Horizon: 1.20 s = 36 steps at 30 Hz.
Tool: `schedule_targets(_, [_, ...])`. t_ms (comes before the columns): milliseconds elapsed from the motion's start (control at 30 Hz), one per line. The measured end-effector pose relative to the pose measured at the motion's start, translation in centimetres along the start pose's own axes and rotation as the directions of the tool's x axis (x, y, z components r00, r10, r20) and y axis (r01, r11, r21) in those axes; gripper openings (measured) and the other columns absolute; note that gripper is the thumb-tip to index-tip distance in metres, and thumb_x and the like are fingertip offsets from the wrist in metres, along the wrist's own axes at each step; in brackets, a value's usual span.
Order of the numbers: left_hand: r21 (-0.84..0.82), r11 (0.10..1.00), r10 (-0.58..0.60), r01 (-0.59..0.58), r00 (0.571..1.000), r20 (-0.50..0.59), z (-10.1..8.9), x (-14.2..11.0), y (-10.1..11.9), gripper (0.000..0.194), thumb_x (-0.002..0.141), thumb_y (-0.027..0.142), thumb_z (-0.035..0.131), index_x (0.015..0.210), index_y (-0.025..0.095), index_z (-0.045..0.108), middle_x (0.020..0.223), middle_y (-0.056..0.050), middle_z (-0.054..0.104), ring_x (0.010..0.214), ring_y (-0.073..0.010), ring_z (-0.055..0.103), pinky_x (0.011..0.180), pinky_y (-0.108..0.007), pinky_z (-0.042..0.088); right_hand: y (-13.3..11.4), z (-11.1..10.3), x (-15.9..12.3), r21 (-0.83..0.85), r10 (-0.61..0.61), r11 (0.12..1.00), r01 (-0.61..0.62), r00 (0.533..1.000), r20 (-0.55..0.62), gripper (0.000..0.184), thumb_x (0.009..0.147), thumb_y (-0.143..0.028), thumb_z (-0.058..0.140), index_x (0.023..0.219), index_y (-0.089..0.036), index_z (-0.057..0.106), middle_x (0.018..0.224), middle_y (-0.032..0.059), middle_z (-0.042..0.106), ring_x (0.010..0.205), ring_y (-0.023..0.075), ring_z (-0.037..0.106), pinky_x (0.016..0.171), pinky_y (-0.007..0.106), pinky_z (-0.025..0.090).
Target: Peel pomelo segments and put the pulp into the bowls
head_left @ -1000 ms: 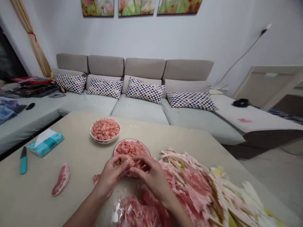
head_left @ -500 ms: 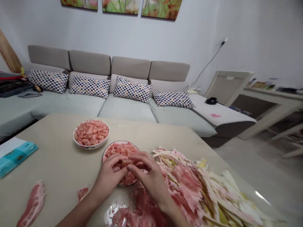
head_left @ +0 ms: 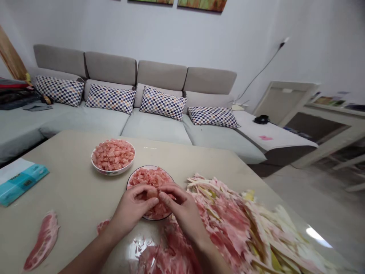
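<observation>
A big pile of meat [head_left: 225,224] lies on the table [head_left: 57,171], right of a plate [head_left: 151,166]. A bowl [head_left: 113,172] sits behind the plate, and a sofa [head_left: 159,76] stands behind the table.

This is the living room of a home. A long grey-beige sectional sofa [head_left: 155,131] runs along the far wall, with checkered throw pillows [head_left: 110,99] against its backrest and canvas paintings [head_left: 202,4] on the wall above it. A heap of fabric and bags [head_left: 17,95] lies on its left end, and a beige table [head_left: 57,152] stands just in front of it.
</observation>
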<state>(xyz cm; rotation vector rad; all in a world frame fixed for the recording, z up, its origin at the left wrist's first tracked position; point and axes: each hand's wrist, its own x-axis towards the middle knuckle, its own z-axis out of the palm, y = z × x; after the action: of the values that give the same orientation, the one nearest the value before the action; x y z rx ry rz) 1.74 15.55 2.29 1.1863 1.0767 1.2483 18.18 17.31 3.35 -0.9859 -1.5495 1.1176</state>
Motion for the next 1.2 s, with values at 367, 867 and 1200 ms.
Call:
schedule_targets(367, [-0.110, 0.992, -0.062, 0.065, 0.998, 0.027, -0.5, 0.1, -0.4, 0.028, 0.072, 0.030, 0.077, 0.096, 0.018, 0.071, 0.101, -0.007, 0.072, 0.098, -0.0221, 0.064, 0.090, -0.031, 0.048, 1.0, 0.0, 0.3, 0.271, 0.225, 0.939, -0.210, 0.974, -0.024, 0.030, 0.078, -0.046, 0.072, 0.096, -0.022, 0.075, 0.093, 0.0047, 0.073, 0.098, 0.0234, 0.062, 0.084, 0.032, 0.046])
schedule_targets(867, [-0.266, 0.955, -0.109, 0.131, 0.989, 0.097, -0.8, 0.0, 0.8, 0.015, 0.078, 0.029, 0.072, 0.082, 0.015, 0.069, 0.086, -0.002, 0.064, 0.082, -0.0137, 0.057, 0.077, -0.022, 0.046, 0.0, -0.6, 0.4, -0.135, 0.013, 0.991, -0.023, 0.997, -0.079, 0.022, 0.086, -0.035, 0.062, 0.100, -0.022, 0.073, 0.110, 0.0081, 0.070, 0.101, 0.0237, 0.064, 0.087, 0.035, 0.049])
schedule_targets(1200, [-0.319, 0.937, -0.128, 0.141, 0.990, 0.062, -0.8, 0.1, 0.4, 0.022, 0.072, 0.026, 0.078, 0.090, 0.016, 0.071, 0.095, -0.005, 0.069, 0.093, -0.0184, 0.061, 0.086, -0.027, 0.049, -0.6, -0.3, 0.0, -0.173, 0.085, 0.981, -0.088, 0.996, -0.028, 0.021, 0.085, -0.033, 0.062, 0.079, -0.015, 0.071, 0.077, 0.0043, 0.072, 0.071, 0.0176, 0.063, 0.065, 0.027, 0.048])
